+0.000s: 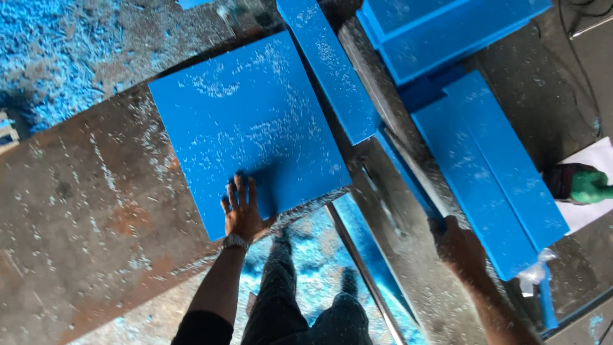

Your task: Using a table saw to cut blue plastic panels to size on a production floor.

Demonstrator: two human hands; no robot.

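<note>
Head view is looking straight down, and nearest the camera the person's dark-trousered legs are standing on a floor strewn with blue shavings. Just beyond, the left hand is lying flat, fingers spread and gripping nothing, on the near edge of a large blue square panel dusted with pale chips; a watch is showing at the wrist. The panel is resting on a rusty metal table, one corner overhanging the table's edge. To the right, the right hand is pressing against the near end of a long blue board lying on a second grey surface; whether its fingers are curling around the board's end cannot be told. A narrower blue strip is lying just beyond the panel, touching its far right side. Farther off, stacked blue panels are sitting at the top, and a green tool is resting on white paper at the right edge.
</note>
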